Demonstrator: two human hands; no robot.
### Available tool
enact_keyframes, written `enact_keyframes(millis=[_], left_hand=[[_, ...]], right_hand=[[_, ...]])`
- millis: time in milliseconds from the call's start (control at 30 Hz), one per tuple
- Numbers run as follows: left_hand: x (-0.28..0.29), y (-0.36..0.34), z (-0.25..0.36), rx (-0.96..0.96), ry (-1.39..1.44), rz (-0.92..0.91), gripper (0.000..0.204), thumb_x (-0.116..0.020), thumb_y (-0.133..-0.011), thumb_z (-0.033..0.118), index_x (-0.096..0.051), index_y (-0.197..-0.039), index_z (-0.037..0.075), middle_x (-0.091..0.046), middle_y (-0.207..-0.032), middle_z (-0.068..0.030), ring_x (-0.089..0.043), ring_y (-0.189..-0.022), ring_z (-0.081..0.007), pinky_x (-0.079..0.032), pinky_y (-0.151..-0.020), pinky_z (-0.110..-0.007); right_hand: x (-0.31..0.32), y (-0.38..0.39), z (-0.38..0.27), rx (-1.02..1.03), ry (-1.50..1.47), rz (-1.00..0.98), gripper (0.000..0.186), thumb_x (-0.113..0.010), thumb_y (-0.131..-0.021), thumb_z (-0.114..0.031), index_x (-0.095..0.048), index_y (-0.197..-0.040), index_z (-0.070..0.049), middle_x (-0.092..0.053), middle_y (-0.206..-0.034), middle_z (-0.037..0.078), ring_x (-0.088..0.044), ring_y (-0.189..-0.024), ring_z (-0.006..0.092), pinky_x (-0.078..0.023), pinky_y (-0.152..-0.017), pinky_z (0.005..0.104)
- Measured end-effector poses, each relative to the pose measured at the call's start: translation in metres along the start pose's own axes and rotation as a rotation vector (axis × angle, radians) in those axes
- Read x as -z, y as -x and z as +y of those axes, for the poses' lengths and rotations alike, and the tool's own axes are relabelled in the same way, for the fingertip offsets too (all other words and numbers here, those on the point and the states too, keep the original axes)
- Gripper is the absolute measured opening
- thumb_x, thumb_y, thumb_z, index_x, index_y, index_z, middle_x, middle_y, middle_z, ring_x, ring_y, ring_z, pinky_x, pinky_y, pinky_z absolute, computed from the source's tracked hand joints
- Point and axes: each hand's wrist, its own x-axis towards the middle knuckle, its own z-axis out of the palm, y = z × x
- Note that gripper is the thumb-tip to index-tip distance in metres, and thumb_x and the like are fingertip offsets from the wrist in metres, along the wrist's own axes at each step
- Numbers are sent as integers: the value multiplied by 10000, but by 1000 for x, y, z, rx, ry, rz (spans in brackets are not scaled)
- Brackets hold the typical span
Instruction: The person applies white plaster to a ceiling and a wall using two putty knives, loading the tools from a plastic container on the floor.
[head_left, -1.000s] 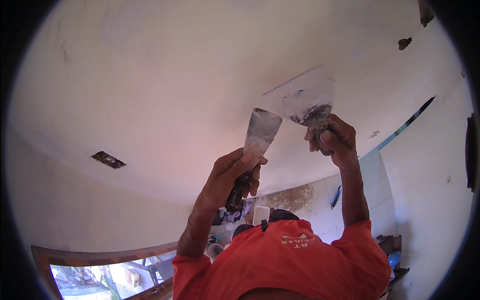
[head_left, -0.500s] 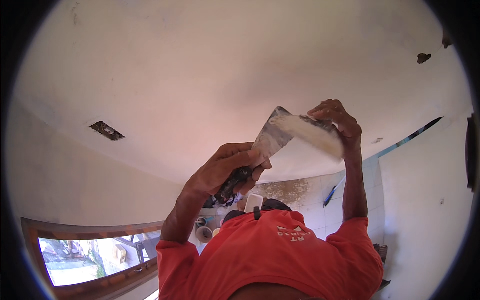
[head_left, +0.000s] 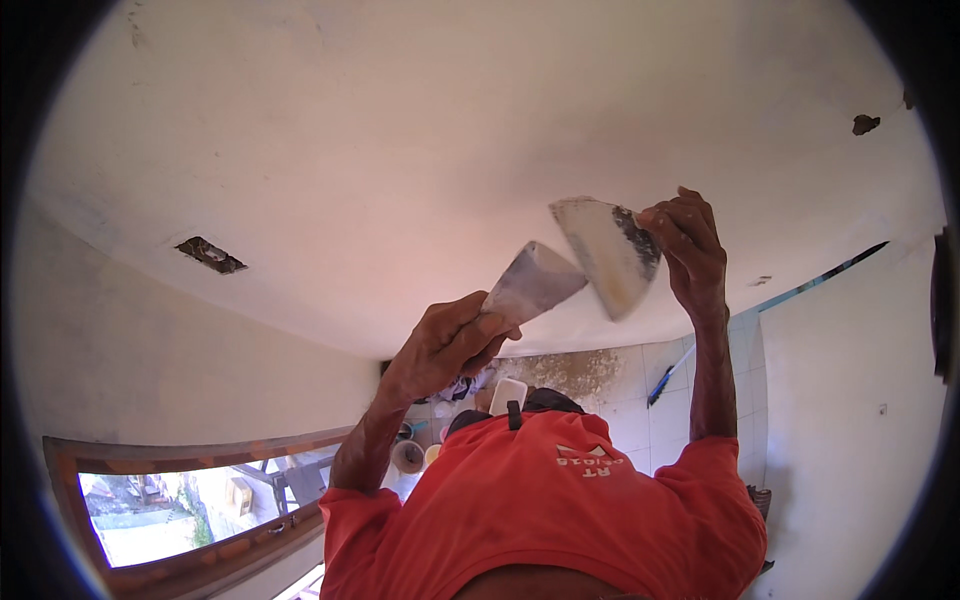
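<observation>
In my left hand (head_left: 450,345) is a putty knife (head_left: 537,283) with a wide metal blade, smeared whitish. Its handle is hidden behind my fingers, which are closed round it. My right hand (head_left: 690,245), raised higher, pinches the dark-stained edge of a flat half-round scraper (head_left: 603,250) coated with pale filler. The scraper's curved sheet hangs down to the left, close to the knife blade's corner. Whether the two edges touch I cannot tell. Both tools are in front of a large pale plastered wall (head_left: 380,150).
A rectangular hole (head_left: 210,255) opens in the wall at left, and a ragged hole (head_left: 865,124) at upper right. Lower left is a wood-framed window (head_left: 180,465). Below are a white tub (head_left: 508,394), a bucket (head_left: 407,456), stained floor tiles and a blue brush (head_left: 660,385).
The scraper has swung to a steeper angle, its free end now pointing down. The putty knife has tilted flatter and its blade tip has dropped, away from the scraper's upper corner.
</observation>
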Motion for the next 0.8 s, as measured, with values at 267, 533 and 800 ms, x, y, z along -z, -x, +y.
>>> enact_keyframes(millis=[267,533,800], left_hand=[[6,-16,0,152,61,15,317,-457,-1047,245,-618,-977,-19,-509,-633,-17,-415,-473,-54,-341,-437,-240],[2,-26,-6,191,247,-48,340,-440,-1049,285,-607,-974,-2,-553,-685,-40,-474,-476,-78,-379,-438,-234],[-2,-32,-4,214,217,17,355,-448,-1053,315,-591,-949,7,-540,-668,-30,-456,-466,-61,-369,-434,-231]], right_hand=[[-11,14,-16,-492,-505,-11,365,-610,-852,102,-682,-1178,-45,-675,-1047,76,-647,-958,201,-531,-838,327],[-42,34,-17,-700,-1152,-46,350,-601,-885,99,-646,-1221,11,-694,-1117,125,-652,-1059,187,-520,-845,331],[-47,21,-19,-483,-640,-59,401,-635,-815,137,-689,-1164,-53,-653,-1057,86,-633,-1022,201,-523,-838,325]])
